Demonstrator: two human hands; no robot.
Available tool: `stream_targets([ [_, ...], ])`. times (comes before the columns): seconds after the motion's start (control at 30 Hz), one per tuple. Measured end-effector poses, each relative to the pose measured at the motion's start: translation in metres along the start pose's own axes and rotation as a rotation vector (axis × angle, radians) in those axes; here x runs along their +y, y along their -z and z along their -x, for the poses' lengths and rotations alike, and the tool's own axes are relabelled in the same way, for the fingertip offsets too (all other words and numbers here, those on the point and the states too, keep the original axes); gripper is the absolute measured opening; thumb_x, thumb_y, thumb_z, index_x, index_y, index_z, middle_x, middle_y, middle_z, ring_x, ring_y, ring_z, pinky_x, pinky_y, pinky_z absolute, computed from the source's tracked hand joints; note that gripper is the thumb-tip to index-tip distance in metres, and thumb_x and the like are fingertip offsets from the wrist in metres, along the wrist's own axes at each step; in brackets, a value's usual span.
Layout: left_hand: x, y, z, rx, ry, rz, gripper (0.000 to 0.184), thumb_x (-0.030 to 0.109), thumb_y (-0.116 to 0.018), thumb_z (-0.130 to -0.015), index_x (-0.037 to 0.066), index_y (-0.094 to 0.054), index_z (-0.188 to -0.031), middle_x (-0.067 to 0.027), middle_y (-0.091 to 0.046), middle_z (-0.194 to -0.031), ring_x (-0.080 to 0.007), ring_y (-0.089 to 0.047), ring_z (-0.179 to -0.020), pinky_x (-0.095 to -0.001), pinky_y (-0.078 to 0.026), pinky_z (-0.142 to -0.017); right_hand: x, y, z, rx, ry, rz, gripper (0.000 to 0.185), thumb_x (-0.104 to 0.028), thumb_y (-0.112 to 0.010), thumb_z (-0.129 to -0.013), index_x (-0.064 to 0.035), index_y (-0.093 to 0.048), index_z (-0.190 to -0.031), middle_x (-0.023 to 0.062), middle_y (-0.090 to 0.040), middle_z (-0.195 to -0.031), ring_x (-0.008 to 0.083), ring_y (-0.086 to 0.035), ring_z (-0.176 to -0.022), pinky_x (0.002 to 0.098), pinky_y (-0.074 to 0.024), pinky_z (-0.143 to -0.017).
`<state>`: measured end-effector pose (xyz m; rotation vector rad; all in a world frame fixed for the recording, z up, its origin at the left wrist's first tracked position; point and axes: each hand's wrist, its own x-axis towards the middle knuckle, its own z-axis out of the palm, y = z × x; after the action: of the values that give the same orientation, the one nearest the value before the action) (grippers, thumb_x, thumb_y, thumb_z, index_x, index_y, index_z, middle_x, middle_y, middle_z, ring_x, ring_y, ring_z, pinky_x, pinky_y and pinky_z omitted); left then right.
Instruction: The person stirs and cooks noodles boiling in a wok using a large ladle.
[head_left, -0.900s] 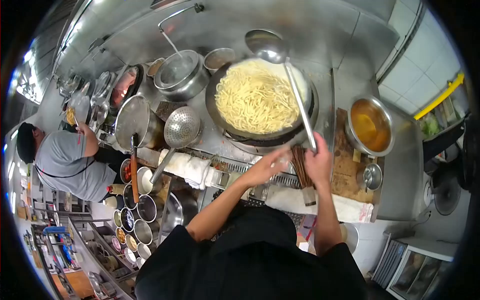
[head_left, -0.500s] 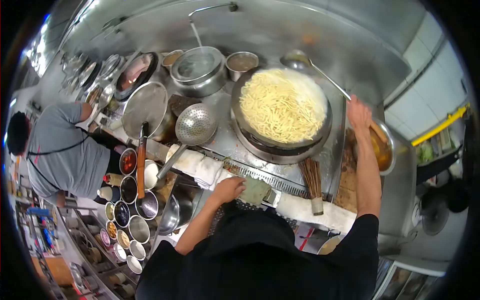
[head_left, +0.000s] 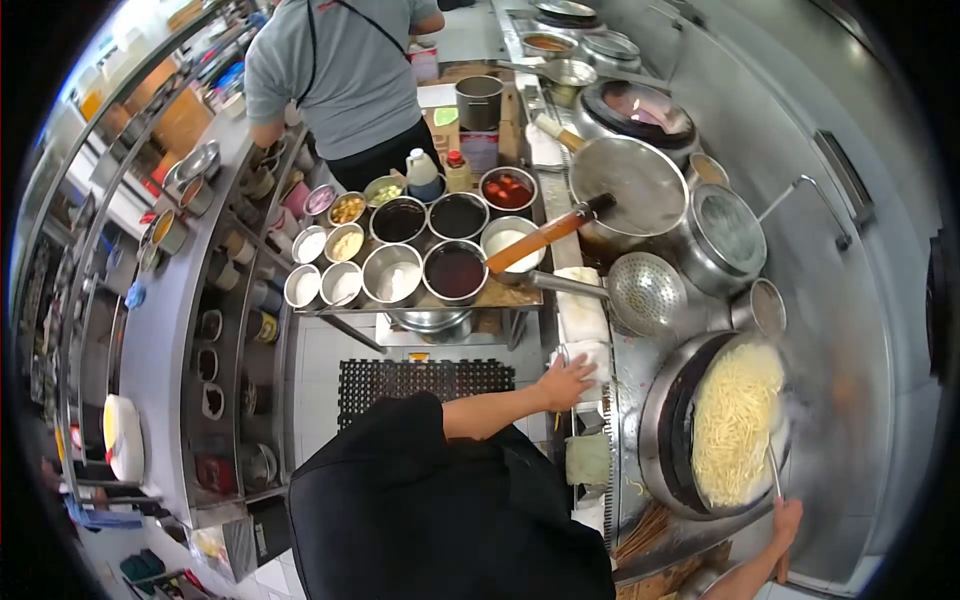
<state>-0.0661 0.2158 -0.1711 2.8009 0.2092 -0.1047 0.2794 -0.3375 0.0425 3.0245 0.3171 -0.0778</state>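
On the right, my right hand [head_left: 787, 522] is closed round the handle of a ladle [head_left: 774, 468]. The ladle's head is out of sight at the wok's edge, among noodles and steam. Thick pale noodles [head_left: 737, 425] fill the wok [head_left: 682, 425], which sits on the stove. My left hand [head_left: 567, 382] touches a folded white towel [head_left: 590, 358] on the stove's front ledge, its fingers spread. A greenish folded cloth [head_left: 587, 460] lies on the same ledge, nearer my body.
A perforated strainer [head_left: 647, 293] and a wooden-handled mesh strainer [head_left: 630, 190] rest past the wok. Several sauce and seasoning pots [head_left: 455, 270] crowd a cart ahead. A co-worker in a grey shirt [head_left: 335, 75] stands beyond. A bamboo brush [head_left: 640, 532] lies near the wok.
My view has turned left. My left hand has moved from beside the greenish cloth to the white towel. The ladle, held clear behind the wok before, is now at the noodles.
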Motion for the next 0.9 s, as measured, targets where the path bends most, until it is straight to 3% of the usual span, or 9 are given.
stream_targets([
  [0.13, 0.0, -0.001, -0.001, 0.032, -0.008, 0.03, 0.058, 0.034, -0.066, -0.086, 0.02, -0.05, -0.14, -0.0058, -0.034, -0.154, -0.0309, -0.025, -0.145, -0.0659, -0.028, -0.107, 0.005, 0.03, -0.007, -0.137, -0.002, -0.073, 0.035, -0.024, -0.074, -0.081, 0.0088, -0.063, -0.086, 0.0254, -0.062, -0.081, 0.0338, -0.061, -0.075, 0.0441, -0.0484, -0.073],
  [0.23, -0.003, 0.003, -0.01, 0.098, -0.023, 0.029, 0.051, 0.035, -0.065, -0.085, 0.022, -0.055, -0.133, -0.0029, -0.048, -0.139, -0.0298, -0.041, -0.132, -0.0648, -0.032, -0.101, 0.052, 0.028, -0.027, -0.021, 0.098, -0.083, 0.032, -0.021, -0.073, -0.081, 0.0084, -0.062, -0.087, 0.0223, -0.061, -0.074, 0.0272, -0.059, -0.07, 0.0443, -0.0477, -0.067],
  [0.33, -0.003, 0.018, -0.027, -0.093, 0.006, -0.088, 0.047, 0.034, -0.065, -0.086, 0.022, -0.057, -0.13, -0.0027, -0.049, -0.138, -0.0296, -0.041, -0.13, -0.0674, -0.03, -0.102, 0.047, 0.07, -0.021, -0.06, 0.189, -0.028, 0.023, -0.015, -0.07, -0.081, 0.0054, -0.062, -0.09, 0.0216, -0.064, -0.085, 0.0306, -0.06, -0.077, 0.0427, -0.048, -0.072],
  [0.4, -0.013, 0.005, -0.041, -0.093, 0.007, -0.149, 0.04, 0.038, -0.061, -0.089, 0.022, -0.061, -0.126, -0.0052, -0.048, -0.139, -0.0314, -0.04, -0.131, -0.0701, -0.027, -0.104, 0.073, 0.059, -0.025, 0.113, 0.308, -0.074, 0.026, -0.018, -0.07, -0.079, 0.0044, -0.062, -0.09, 0.0228, -0.062, -0.095, 0.0375, -0.059, -0.087, 0.0464, -0.0468, -0.078],
  [0.43, -0.022, -0.005, -0.043, 0.01, -0.032, -0.127, 0.039, 0.04, -0.06, -0.09, 0.021, -0.063, -0.124, -0.0082, -0.046, -0.142, -0.0324, -0.037, -0.134, -0.0706, -0.025, -0.105, 0.019, 0.097, 0.002, -0.029, 0.169, -0.001, 0.032, -0.023, -0.069, -0.081, 0.0037, -0.063, -0.097, 0.0222, -0.061, -0.096, 0.0393, -0.058, -0.092, 0.047, -0.0461, -0.082],
  [0.53, -0.024, 0.017, -0.046, 0.113, -0.115, -0.013, 0.031, 0.037, -0.067, -0.084, 0.019, -0.068, -0.109, -0.0101, -0.046, -0.141, -0.0297, -0.035, -0.137, -0.0619, -0.022, -0.11, -0.043, 0.149, 0.051, 0.057, 0.189, 0.086, 0.039, -0.038, -0.07, -0.083, -0.0011, -0.067, -0.096, 0.0222, -0.061, -0.103, 0.0402, -0.057, -0.099, 0.0479, -0.0453, -0.086],
  [0.6, -0.031, 0.005, -0.055, 0.181, -0.157, 0.033, 0.03, 0.038, -0.069, -0.084, 0.018, -0.067, -0.107, -0.0083, -0.048, -0.14, -0.031, -0.037, -0.134, -0.0625, -0.021, -0.109, -0.049, 0.162, 0.051, -0.062, 0.148, 0.212, 0.034, -0.033, -0.069, -0.083, 0.0001, -0.065, -0.089, 0.0212, -0.066, -0.086, 0.0435, -0.06, -0.081, 0.0487, -0.0481, -0.073],
  [0.77, -0.027, 0.006, -0.056, 0.251, -0.206, 0.038, 0.028, 0.035, -0.069, -0.082, 0.016, -0.066, -0.102, -0.0056, -0.052, -0.132, -0.029, -0.039, -0.131, -0.0619, -0.02, -0.109, -0.123, 0.192, 0.116, 0.198, -0.098, 0.326, 0.033, -0.037, -0.071, -0.083, -0.0058, -0.066, -0.092, 0.0131, -0.068, -0.091, 0.0362, -0.065, -0.087, 0.048, -0.0503, -0.073],
  [0.9, -0.026, 0.004, -0.054, 0.287, -0.186, 0.046, 0.028, 0.035, -0.069, -0.082, 0.016, -0.063, -0.102, -0.0052, -0.052, -0.132, -0.0278, -0.039, -0.132, -0.0612, -0.02, -0.11, -0.099, 0.17, 0.107, 0.465, 0.012, 0.408, 0.028, -0.034, -0.07, -0.083, -0.0105, -0.064, -0.096, 0.0082, -0.066, -0.09, 0.0303, -0.065, -0.088, 0.0446, -0.0498, -0.072],
])
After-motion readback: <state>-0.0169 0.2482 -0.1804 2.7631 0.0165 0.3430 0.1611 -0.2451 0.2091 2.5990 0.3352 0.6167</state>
